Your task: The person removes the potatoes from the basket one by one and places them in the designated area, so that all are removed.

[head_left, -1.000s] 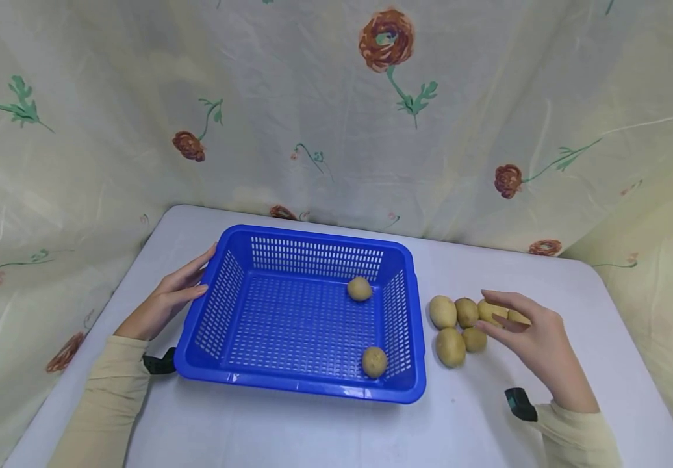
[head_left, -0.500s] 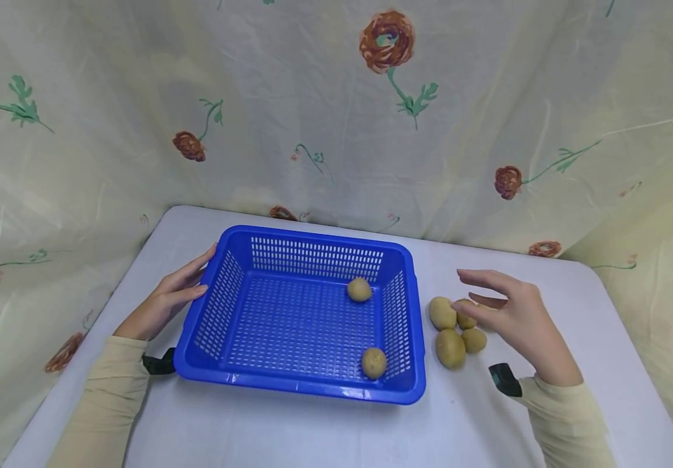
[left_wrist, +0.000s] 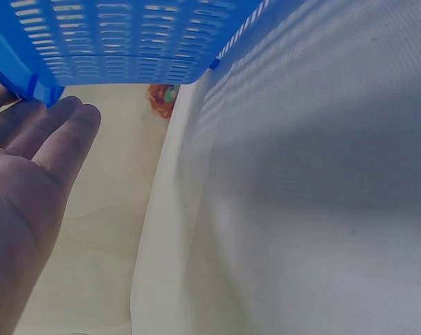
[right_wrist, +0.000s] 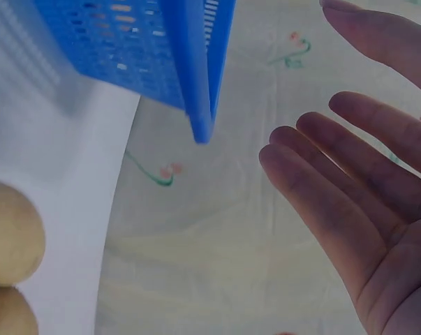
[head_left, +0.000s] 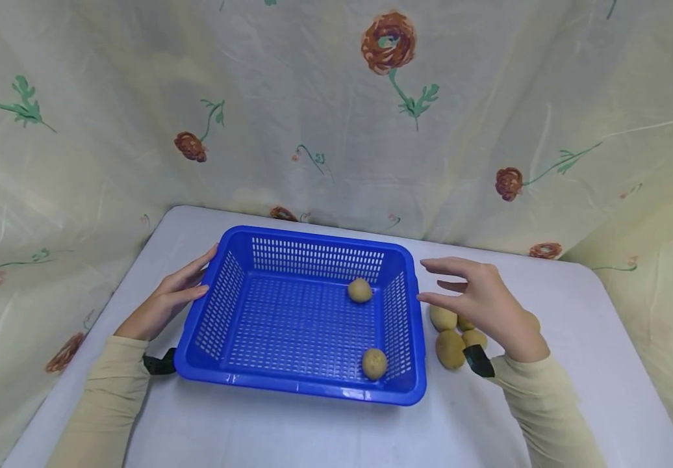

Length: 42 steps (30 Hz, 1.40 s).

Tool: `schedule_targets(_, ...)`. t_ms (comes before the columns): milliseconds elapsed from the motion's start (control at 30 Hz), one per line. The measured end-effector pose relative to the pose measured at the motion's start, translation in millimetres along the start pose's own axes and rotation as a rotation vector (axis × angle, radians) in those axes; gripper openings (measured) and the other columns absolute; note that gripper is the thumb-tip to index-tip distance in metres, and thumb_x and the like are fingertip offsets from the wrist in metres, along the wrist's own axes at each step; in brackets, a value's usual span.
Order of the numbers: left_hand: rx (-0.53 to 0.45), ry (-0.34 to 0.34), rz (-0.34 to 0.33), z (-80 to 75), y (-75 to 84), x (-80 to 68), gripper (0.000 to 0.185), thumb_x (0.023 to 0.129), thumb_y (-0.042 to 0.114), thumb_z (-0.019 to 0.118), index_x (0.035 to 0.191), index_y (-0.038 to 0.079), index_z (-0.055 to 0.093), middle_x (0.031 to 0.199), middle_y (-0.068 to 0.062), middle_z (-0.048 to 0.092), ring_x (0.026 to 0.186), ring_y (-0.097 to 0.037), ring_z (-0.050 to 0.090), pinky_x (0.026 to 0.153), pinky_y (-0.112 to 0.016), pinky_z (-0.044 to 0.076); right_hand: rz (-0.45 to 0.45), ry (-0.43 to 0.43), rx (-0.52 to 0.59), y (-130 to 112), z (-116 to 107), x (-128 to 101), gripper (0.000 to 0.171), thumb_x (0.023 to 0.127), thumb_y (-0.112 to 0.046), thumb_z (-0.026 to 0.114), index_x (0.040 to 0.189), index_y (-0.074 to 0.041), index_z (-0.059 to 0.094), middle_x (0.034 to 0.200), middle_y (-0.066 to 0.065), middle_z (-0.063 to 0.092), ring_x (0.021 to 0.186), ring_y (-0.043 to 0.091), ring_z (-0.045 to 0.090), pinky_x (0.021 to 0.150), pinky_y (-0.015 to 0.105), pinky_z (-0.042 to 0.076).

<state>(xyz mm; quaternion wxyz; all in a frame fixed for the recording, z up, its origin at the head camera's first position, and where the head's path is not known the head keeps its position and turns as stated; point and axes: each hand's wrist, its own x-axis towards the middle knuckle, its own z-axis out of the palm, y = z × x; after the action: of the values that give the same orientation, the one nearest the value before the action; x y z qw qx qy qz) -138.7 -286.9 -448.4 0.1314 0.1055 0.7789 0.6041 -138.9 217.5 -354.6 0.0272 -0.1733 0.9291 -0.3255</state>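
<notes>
Beside the blue basket's (head_left: 307, 312) right wall, I am hovering my right hand (head_left: 485, 305) empty with fingers spread, loose potatoes (head_left: 450, 335) lying just beneath it on the worktop (head_left: 459, 416), while my left hand (head_left: 167, 299) is resting flat against the left wall.

I count one blue basket (head_left: 307, 260) in the middle of the frame, with two potatoes inside it: one (head_left: 360, 290) toward its upper right and one (head_left: 374, 363) at its lower right. Right of the basket, a cluster of potatoes (head_left: 449, 348) shows four that I can make out; my right hand (head_left: 482, 302) covers part of it. One table (head_left: 313, 429), one flowered curtain (head_left: 325, 110).
</notes>
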Motion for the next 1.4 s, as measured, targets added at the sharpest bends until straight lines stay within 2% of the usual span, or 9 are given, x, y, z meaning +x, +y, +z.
schedule_targets(433,-0.002,-0.005,0.005,-0.8,0.3,-0.6,0.069,0.105,0.027,0.054,0.166,0.029,0.021,0.176,-0.001,0.013,0.163,-0.038,0.004,0.119,-0.081,0.004,-0.092,-0.109,-0.036,-24.7,19.2,30.0,0.053,0.087,-0.019,0.084,0.136,-0.005,0.067,0.139,0.017,0.067,0.125,0.038,0.067,0.094,0.051,0.061)
schedule_targets(633,-0.003,-0.005,0.008,-1.0,0.3,-0.6,0.069,0.105,0.027,0.054,0.166,0.029,0.021,0.176,0.000,0.013,0.163,-0.038,0.004,0.118,-0.082,0.004,-0.161,-0.129,-0.093,-33.9,33.3,43.9,0.052,0.085,-0.018,0.086,0.131,-0.002,0.070,0.133,0.019,0.070,0.114,0.034,0.073,0.092,0.048,0.062)
schedule_targets(867,-0.006,-0.004,0.006,-0.7,-0.6,0.1,0.069,0.106,0.026,0.054,0.166,0.028,0.022,0.176,0.000,0.014,0.163,-0.038,0.005,0.119,-0.082,0.004,-0.119,-0.188,-0.112,-45.1,43.6,56.1,0.051,0.084,-0.015,0.086,0.131,-0.002,0.070,0.134,0.017,0.070,0.115,0.032,0.072,0.094,0.046,0.062)
schedule_targets(1167,0.003,0.000,0.000,-0.8,0.1,-0.3,0.070,0.105,0.028,0.055,0.166,0.029,0.021,0.176,0.000,0.013,0.163,-0.038,0.004,0.118,-0.082,0.004,-0.105,-0.243,-0.170,-50.4,53.3,73.4,0.053,0.084,-0.022,0.086,0.129,0.002,0.070,0.129,0.018,0.072,0.122,0.035,0.068,0.105,0.052,0.055)
schedule_targets(1300,0.000,-0.004,0.004,-0.3,0.6,-0.1,0.069,0.105,0.027,0.055,0.166,0.028,0.021,0.176,0.000,0.013,0.163,-0.038,0.004,0.118,-0.082,0.004,-0.051,-0.281,-0.192,-53.5,62.3,79.3,0.048,0.087,-0.021,0.083,0.127,0.002,0.071,0.129,0.019,0.072,0.110,0.030,0.069,0.098,0.049,0.056)
schedule_targets(1400,-0.001,-0.007,0.007,-0.6,0.7,0.2,0.069,0.105,0.027,0.054,0.166,0.028,0.021,0.176,-0.001,0.013,0.163,-0.038,0.004,0.119,-0.082,0.004,-0.024,-0.276,-0.201,-54.9,67.7,85.0,0.047,0.085,-0.017,0.083,0.126,0.003,0.071,0.127,0.019,0.073,0.102,0.027,0.069,0.093,0.046,0.058)
